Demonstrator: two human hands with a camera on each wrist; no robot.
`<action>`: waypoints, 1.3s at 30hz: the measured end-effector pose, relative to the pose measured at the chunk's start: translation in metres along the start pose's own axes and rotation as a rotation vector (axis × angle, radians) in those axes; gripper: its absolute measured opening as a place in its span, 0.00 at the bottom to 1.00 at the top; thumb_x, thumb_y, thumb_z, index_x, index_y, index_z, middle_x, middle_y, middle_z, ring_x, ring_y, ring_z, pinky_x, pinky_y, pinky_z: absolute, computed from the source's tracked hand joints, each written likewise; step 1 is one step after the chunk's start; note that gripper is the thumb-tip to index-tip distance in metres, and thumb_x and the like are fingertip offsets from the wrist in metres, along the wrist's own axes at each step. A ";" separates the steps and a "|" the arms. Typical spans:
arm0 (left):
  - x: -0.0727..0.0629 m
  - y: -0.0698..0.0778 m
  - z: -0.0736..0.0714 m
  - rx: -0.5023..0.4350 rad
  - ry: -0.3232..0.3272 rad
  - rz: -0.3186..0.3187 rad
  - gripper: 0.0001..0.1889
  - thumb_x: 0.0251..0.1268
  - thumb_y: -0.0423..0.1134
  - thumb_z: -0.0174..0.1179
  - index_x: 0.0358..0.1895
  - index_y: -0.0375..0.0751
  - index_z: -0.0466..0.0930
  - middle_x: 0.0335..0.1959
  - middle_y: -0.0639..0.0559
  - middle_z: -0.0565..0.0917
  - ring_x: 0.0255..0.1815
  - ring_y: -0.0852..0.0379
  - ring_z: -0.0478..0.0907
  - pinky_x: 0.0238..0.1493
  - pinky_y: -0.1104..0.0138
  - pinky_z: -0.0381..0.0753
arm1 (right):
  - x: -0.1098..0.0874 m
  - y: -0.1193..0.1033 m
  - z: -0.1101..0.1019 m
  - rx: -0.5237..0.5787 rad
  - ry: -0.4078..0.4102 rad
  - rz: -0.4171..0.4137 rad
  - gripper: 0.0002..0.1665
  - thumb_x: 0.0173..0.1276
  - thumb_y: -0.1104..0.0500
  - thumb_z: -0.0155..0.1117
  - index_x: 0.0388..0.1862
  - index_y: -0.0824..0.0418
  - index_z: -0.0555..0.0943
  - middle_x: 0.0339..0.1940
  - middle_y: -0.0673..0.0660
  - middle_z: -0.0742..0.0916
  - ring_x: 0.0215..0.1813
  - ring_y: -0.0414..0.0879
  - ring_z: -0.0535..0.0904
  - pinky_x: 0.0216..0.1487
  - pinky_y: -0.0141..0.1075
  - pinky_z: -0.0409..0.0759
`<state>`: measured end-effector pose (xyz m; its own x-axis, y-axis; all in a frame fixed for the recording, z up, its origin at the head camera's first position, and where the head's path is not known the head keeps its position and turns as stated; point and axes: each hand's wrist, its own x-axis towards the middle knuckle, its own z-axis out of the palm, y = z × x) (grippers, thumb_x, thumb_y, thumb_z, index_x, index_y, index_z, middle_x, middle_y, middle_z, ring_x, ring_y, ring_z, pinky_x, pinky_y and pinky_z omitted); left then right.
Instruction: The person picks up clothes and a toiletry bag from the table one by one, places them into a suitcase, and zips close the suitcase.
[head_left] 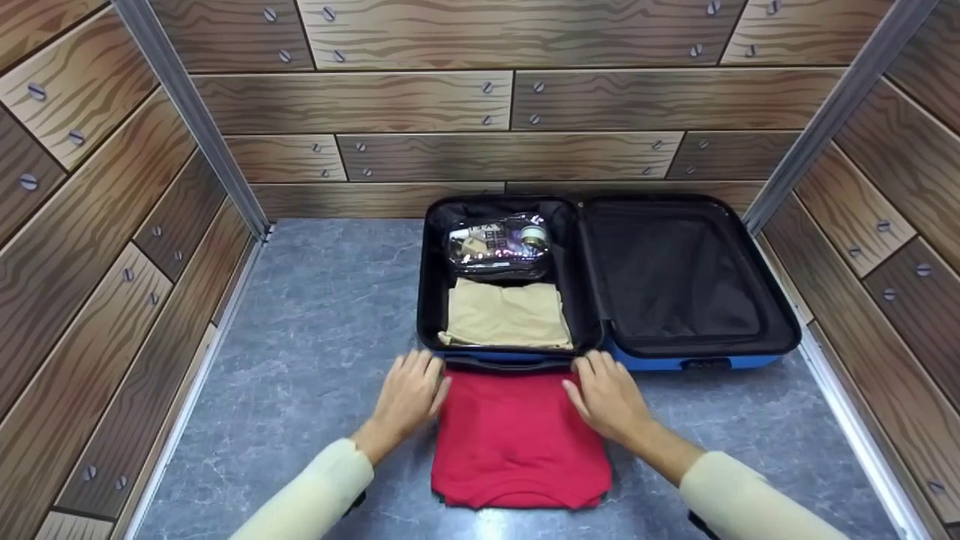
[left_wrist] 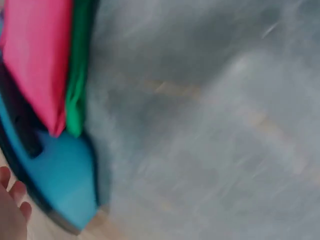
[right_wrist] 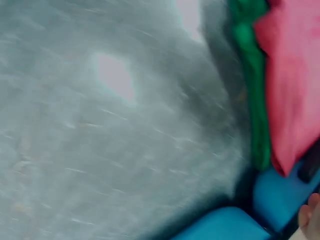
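As the left grip (head_left: 409,394) and right grip (head_left: 609,397) sit at an open suitcase (head_left: 652,363), a folded red garment (head_left: 521,442) lies between them

Although it is spread out in two halves, the blue-shelled suitcase shows things only in its left half (head_left: 434,300), straight ahead of the space between the grips. Nearest to them in that half is a folded beige garment (head_left: 506,315); farther off, behind it, a clear pouch (head_left: 487,265) holds a pale-lidded jar (head_left: 533,238) and other small items. Ahead and to the right of the right grip lies the other half (head_left: 675,277), faced with a black lining panel.

Each grip has its fingers bent at a near corner of the left half, and whether they close on the rim cannot be told. A black handle (head_left: 514,365) runs between them. Lying on the grey desk (head_left: 330,300), the red garment starts just beside both thumbs and stretches back toward the person, between the forearms. Green fabric (left_wrist: 77,75) shows beneath it.
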<state>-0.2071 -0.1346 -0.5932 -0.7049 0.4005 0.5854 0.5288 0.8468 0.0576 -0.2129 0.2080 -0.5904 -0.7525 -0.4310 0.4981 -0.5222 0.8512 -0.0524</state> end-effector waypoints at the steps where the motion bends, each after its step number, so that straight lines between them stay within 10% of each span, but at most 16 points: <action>1: -0.006 0.002 0.003 -0.003 -0.042 -0.038 0.11 0.63 0.44 0.64 0.34 0.41 0.74 0.32 0.47 0.74 0.34 0.45 0.74 0.36 0.56 0.70 | -0.005 0.000 0.001 0.010 -0.024 0.035 0.15 0.66 0.52 0.65 0.38 0.63 0.75 0.35 0.59 0.76 0.39 0.58 0.73 0.36 0.49 0.74; 7: -0.021 0.012 0.023 -0.091 -0.340 -0.298 0.25 0.69 0.54 0.58 0.49 0.31 0.73 0.41 0.40 0.76 0.44 0.41 0.77 0.47 0.50 0.77 | -0.020 -0.007 0.013 0.240 -0.222 0.369 0.26 0.70 0.52 0.64 0.52 0.74 0.73 0.45 0.69 0.77 0.49 0.66 0.76 0.54 0.55 0.76; 12: -0.016 0.020 0.040 -0.162 -0.391 -0.361 0.34 0.68 0.56 0.58 0.56 0.22 0.69 0.48 0.33 0.73 0.50 0.36 0.74 0.56 0.48 0.73 | -0.019 -0.014 0.025 0.368 -0.291 0.479 0.35 0.71 0.54 0.63 0.62 0.81 0.66 0.53 0.77 0.75 0.56 0.72 0.76 0.60 0.57 0.74; 31: -0.021 0.021 0.043 -0.010 -0.406 -0.234 0.38 0.67 0.65 0.53 0.57 0.28 0.69 0.50 0.38 0.73 0.51 0.41 0.71 0.50 0.51 0.70 | -0.018 -0.016 0.020 0.343 -0.249 0.451 0.41 0.55 0.58 0.78 0.59 0.78 0.67 0.52 0.73 0.74 0.55 0.69 0.75 0.59 0.56 0.75; 39: -0.023 0.031 0.060 0.101 -0.282 -0.139 0.28 0.68 0.59 0.51 0.50 0.33 0.73 0.42 0.40 0.73 0.44 0.43 0.70 0.43 0.54 0.68 | -0.014 -0.015 0.030 0.130 -0.285 0.224 0.28 0.66 0.45 0.67 0.49 0.69 0.76 0.45 0.64 0.79 0.53 0.63 0.75 0.57 0.56 0.75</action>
<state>-0.2022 -0.0964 -0.6534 -0.8779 0.3475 0.3294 0.3784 0.9251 0.0326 -0.2066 0.1921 -0.6219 -0.9255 -0.3205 0.2020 -0.3652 0.8965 -0.2508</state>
